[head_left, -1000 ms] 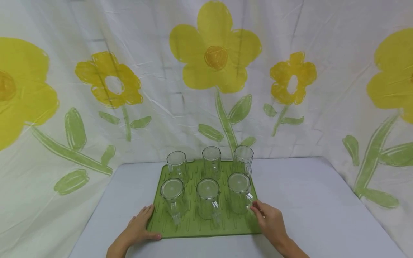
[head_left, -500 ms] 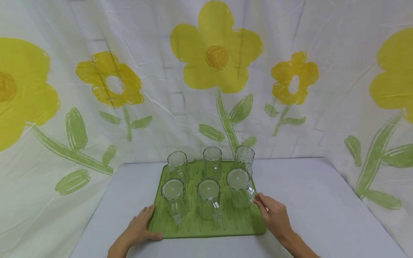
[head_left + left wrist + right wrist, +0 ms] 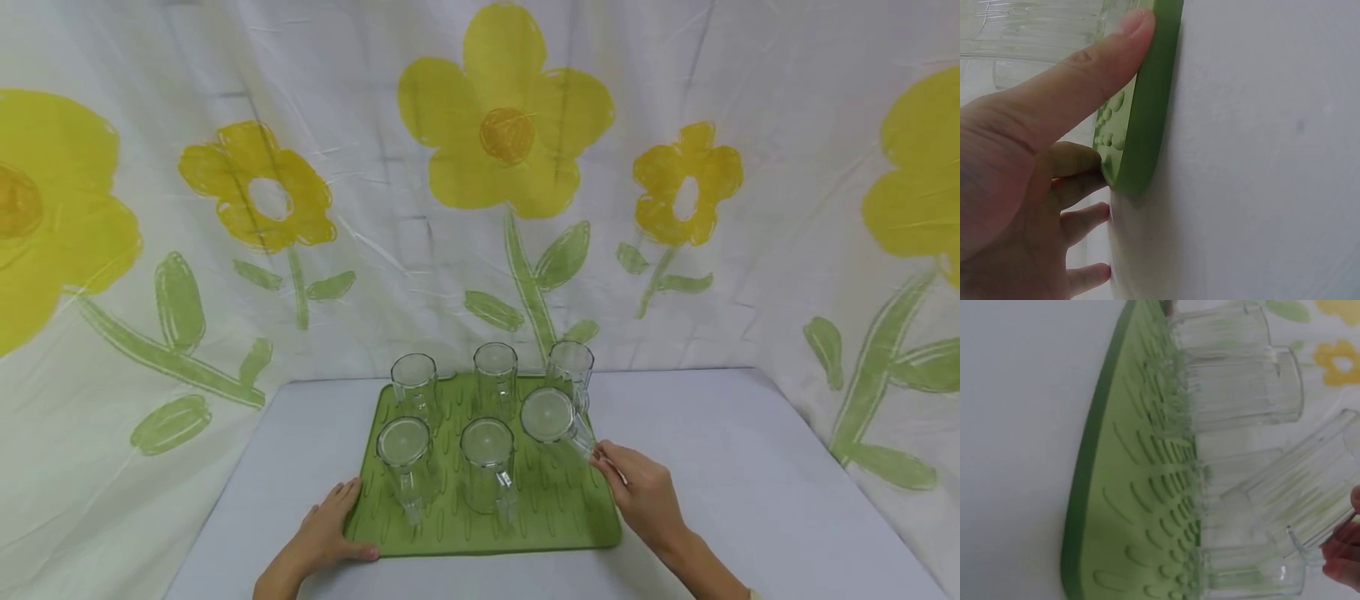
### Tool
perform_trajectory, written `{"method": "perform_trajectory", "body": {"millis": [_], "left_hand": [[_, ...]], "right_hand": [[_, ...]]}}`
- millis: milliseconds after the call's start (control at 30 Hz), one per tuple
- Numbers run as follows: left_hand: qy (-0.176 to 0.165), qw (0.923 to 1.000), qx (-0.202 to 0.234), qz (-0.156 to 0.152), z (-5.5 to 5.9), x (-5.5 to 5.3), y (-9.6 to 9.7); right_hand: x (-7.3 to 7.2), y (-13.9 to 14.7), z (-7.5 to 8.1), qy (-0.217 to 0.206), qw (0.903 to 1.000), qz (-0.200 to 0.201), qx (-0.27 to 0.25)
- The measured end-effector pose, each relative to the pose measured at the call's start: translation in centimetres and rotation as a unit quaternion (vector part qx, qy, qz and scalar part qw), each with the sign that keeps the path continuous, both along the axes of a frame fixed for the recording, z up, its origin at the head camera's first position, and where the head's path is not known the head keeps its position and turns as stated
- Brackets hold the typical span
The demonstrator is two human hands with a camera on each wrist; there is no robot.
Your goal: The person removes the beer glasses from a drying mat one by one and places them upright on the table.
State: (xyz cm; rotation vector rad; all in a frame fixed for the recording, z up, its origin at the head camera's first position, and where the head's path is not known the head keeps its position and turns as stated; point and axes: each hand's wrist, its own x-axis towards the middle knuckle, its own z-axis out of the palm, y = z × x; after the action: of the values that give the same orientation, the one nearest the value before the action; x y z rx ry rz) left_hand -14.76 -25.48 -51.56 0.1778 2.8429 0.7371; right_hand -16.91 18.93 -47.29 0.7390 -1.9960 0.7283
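In the head view, my right hand (image 3: 643, 492) pinches the handle of a clear glass mug (image 3: 547, 417). The mug is tilted and raised off the green drying mat (image 3: 435, 537); the right wrist view shows this tilted mug (image 3: 1310, 481) apart from the ridged mat (image 3: 1107, 506). My left hand (image 3: 322, 527) lies at the mat's front left corner, thumb along the front edge and fingers spread beside the left edge. In the left wrist view its thumb (image 3: 1085, 81) presses on the mat's rim (image 3: 1157, 100). Two more glass mugs, a left one (image 3: 405, 458) and a middle one (image 3: 487, 467), stand bottom up in the front row.
Behind them stand three more glass mugs: back left (image 3: 415, 383), back middle (image 3: 495, 375) and back right (image 3: 572, 367). The mat lies on a white table (image 3: 697, 467). A white curtain (image 3: 360, 275) printed with yellow flowers hangs close behind the table.
My right hand has lifted the front right mug from the mat and moved it up and away, tilting it more. The left hand stays at the mat's corner.
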Motion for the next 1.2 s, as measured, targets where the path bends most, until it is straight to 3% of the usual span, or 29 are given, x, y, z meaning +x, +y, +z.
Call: {"method": "perform_trajectory", "body": {"millis": [200, 800, 933, 1200], "left_hand": [[0.000, 1.0000, -0.002, 0.000, -0.1, 0.0, -0.1], [0.006, 0.9999, -0.010, -0.002, 0.3, 0.0, 0.0], [0.001, 0.9999, -0.014, -0.003, 0.3, -0.1, 0.0], [0.005, 0.9999, -0.010, -0.002, 0.2, -0.1, 0.0]], "right_hand": [[-0.5, -0.1, 0.6, 0.040, 0.9991, -0.004, 0.012], [-1.1, -0.3, 3.2, 0.072, 0.9952, -0.002, 0.067], [-1.0, -0.4, 4.0, 0.063, 0.9953, -0.001, 0.073], [-1.4, -0.5, 5.1, 0.074, 0.9934, 0.018, 0.086]]}}
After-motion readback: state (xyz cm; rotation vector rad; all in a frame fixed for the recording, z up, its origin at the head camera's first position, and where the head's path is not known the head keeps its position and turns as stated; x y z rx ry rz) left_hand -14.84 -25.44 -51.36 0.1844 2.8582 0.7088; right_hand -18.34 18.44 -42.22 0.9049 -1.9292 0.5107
